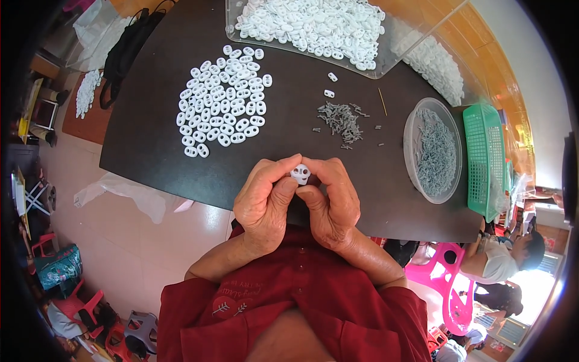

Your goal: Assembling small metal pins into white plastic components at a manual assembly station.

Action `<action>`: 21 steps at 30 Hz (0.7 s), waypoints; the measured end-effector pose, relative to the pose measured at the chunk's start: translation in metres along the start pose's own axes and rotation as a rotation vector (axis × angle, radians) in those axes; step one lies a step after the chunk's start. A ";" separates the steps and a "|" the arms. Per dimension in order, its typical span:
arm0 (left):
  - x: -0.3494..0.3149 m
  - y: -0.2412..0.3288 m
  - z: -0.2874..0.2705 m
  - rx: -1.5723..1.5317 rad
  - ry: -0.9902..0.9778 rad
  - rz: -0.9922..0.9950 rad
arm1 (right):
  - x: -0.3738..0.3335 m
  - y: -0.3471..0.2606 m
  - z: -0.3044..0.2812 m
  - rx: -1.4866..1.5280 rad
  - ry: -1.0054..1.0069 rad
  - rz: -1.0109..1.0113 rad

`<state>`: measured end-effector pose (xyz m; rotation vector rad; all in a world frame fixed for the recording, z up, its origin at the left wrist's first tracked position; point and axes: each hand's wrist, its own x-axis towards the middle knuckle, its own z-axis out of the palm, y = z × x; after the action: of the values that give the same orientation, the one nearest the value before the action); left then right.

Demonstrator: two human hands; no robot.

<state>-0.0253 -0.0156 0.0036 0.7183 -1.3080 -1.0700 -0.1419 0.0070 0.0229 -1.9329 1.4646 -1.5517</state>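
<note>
Between the fingertips of both hands is a small white oval plastic piece with two holes [301,175], held just over the table's near edge. My left hand [267,196] pinches its left side with thumb and forefinger. On the other side, the thumb and forefinger of my right hand [330,196] grip it too. Beyond my left hand lies a flat group of similar white oval pieces [222,99]. A small heap of grey pins [342,122] is beyond my right hand, and two loose white pieces [329,93] rest just past it.
A clear bin of white pieces [307,33] stands at the table's far side. To the right are a round tub of grey pins [435,154] and a green basket [484,163]. A thin yellow stick [382,101] lies nearby. Other people sit at lower right.
</note>
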 end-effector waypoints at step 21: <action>-0.008 -0.003 0.004 -0.036 0.002 0.015 | -0.008 0.009 0.006 -0.013 0.069 -0.044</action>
<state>-0.0294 -0.0093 -0.0014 0.6812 -1.2878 -1.0778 -0.1407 0.0076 0.0096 -1.9494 1.4732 -1.6473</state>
